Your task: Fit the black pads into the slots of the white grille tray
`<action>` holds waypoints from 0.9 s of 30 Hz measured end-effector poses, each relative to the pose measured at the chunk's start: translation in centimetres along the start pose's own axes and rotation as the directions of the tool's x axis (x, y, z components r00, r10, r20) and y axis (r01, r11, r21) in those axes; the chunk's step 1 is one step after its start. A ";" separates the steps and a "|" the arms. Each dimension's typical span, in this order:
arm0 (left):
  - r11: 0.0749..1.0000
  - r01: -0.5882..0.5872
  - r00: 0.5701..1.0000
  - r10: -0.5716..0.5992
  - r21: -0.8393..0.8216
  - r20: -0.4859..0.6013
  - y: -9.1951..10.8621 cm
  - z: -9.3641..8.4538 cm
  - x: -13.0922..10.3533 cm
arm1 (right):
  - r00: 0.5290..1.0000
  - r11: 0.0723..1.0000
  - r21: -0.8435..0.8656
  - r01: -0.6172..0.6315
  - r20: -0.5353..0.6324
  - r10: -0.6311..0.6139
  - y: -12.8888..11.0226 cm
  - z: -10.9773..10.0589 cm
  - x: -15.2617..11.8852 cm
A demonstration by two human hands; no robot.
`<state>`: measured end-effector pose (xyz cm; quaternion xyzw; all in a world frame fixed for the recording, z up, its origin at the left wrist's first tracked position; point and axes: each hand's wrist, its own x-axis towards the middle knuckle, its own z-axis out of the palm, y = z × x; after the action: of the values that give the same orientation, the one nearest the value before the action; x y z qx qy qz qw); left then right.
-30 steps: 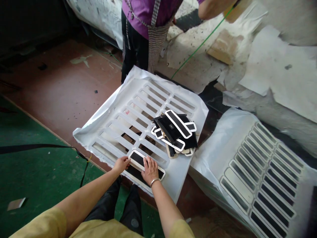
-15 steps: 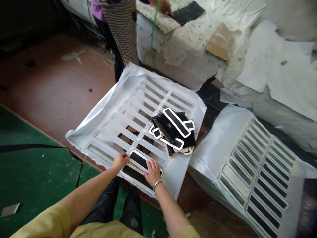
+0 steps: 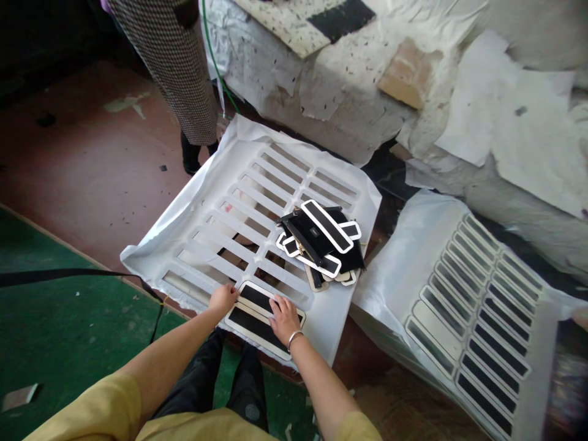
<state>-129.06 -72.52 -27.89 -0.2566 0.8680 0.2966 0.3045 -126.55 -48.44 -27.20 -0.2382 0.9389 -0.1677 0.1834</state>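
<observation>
At the near edge of a white slotted sheet (image 3: 184, 215), my left hand (image 3: 224, 300) is closed at the left end of a black strip with a white rounded border (image 3: 255, 296). My right hand (image 3: 285, 318) rests on that strip toward its right end, fingers bent and apart, hiding part of it. A second white-edged black strip (image 3: 257, 327) lies alongside, closer to my body. Beyond my right hand is a loose pile of similar strips (image 3: 326, 226) and black flat pieces.
To the right, another white-covered stand (image 3: 390, 245) holds rows of dark strips. A cloth-covered bench (image 3: 321, 92) runs behind, with a black piece (image 3: 342, 19) on it. A co-worker (image 3: 169, 67) stands at the far left corner. A dark strap (image 3: 68, 271) stretches across the left.
The co-worker has moved left, and their hand has left the bench view. My hands stay at the upper strip, which lies closely alongside the lower one.
</observation>
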 end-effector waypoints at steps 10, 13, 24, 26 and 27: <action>0.983 -0.184 0.980 0.185 -0.011 0.079 0.3 -0.8 -1.3 | 0.994 0.991 -0.081 -0.105 0.006 0.106 -1.4 -0.8 -0.3; 0.977 -0.201 0.974 0.208 -0.074 0.094 -0.4 -0.8 -1.7 | 0.990 0.989 -0.058 -0.140 -0.018 0.139 -0.3 -4.4 2.2; 0.920 -0.234 0.967 0.254 -0.314 0.023 -2.6 -2.6 -1.3 | 0.768 0.780 -0.108 -0.616 -0.305 0.563 8.6 -16.5 13.4; 0.912 -0.231 0.967 0.255 -0.339 0.026 -2.6 -3.3 -1.3 | 0.737 0.746 -0.118 -0.655 -0.318 0.597 10.0 -17.7 13.3; 0.908 -0.227 0.967 0.254 -0.353 0.032 -2.5 -3.6 -1.3 | 0.727 0.732 -0.123 -0.670 -0.308 0.614 10.8 -18.3 13.2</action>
<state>-128.00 -76.34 -25.56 -0.1858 0.8149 0.4894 0.2488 -149.30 -42.05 -18.99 0.1069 0.9906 -0.0139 0.0840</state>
